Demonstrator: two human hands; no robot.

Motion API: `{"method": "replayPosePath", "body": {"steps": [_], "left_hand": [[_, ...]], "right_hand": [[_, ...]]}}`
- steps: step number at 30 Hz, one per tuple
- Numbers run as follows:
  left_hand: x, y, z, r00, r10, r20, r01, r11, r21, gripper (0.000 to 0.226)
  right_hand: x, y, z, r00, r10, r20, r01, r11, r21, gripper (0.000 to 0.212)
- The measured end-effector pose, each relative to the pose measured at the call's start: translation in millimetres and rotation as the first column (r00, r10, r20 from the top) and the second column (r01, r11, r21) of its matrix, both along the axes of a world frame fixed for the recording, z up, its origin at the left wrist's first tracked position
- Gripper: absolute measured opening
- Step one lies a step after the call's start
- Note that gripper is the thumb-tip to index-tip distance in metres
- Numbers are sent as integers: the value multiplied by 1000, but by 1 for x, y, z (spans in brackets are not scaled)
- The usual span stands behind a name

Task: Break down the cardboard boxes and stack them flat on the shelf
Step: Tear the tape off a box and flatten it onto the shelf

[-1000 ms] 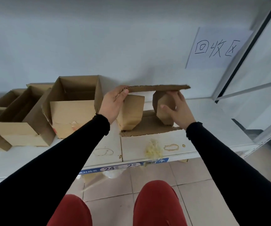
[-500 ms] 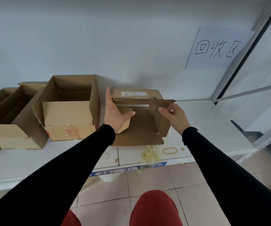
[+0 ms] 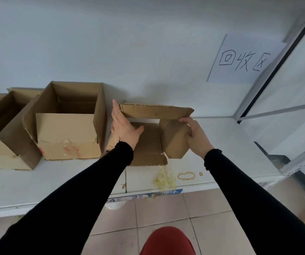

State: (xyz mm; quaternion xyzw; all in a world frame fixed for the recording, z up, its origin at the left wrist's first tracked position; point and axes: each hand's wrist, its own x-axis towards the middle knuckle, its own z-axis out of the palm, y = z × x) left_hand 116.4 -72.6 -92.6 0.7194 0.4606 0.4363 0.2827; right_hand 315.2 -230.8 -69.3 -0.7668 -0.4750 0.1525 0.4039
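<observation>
A small brown cardboard box [image 3: 148,144] lies partly opened out on the white shelf [image 3: 221,162], its bottom panel flat and its far wall still upright. My left hand [image 3: 124,127] is flat with fingers straight, pressing against the box's left side flap. My right hand [image 3: 195,135] grips the right side flap near the far wall's corner. An open cardboard box [image 3: 65,122] stands upright just left of my left hand. Further left is another open box [image 3: 2,126], partly cut off by the frame edge.
A paper sign [image 3: 243,59] with handwritten characters hangs on the back wall. Yellowish stains [image 3: 164,179] mark the shelf's front edge. A metal shelf upright [image 3: 276,70] and side panels close off the right. Tiled floor lies below the shelf.
The far wall of the small box has been raised and the right flap folded outward. My left hand opened flat against the left flap; my right hand shifted onto the right flap.
</observation>
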Motion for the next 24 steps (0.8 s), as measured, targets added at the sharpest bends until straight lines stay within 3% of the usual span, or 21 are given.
{"method": "replayPosePath", "body": {"steps": [3,6,8,10,12,16,19,22,24], "left_hand": [[-15,6,7,959,-279,41,282,948,-149,131],[-37,15,18,816,-576,-56,535,788,-305,113],[-52,24,20,709,-674,-210,563,719,-408,94],[-61,31,17,629,-737,-249,580,657,-482,76],[-61,33,10,568,-778,-269,613,618,-493,70],[-49,26,-13,451,-749,-486,599,657,-458,62],[-39,18,-33,385,-712,-587,573,683,-452,59],[-32,16,-48,301,-723,-622,542,666,-512,63],[-31,16,-57,224,-735,-640,516,647,-562,64]], "right_hand": [[10,-2,-1,998,-3,-62,5,1000,30,67],[17,-6,-2,972,-21,-235,45,994,99,65],[17,-10,-5,919,-18,-394,76,988,132,56],[17,-14,-11,869,4,-494,68,989,128,49],[15,-17,-22,821,20,-570,65,990,128,48],[14,-23,-45,672,-50,-739,163,983,81,49],[22,-31,-60,512,-130,-849,255,967,6,31],[37,-37,-72,310,-192,-931,420,906,-48,26],[47,-34,-76,280,-301,-912,499,857,-129,25]]}}
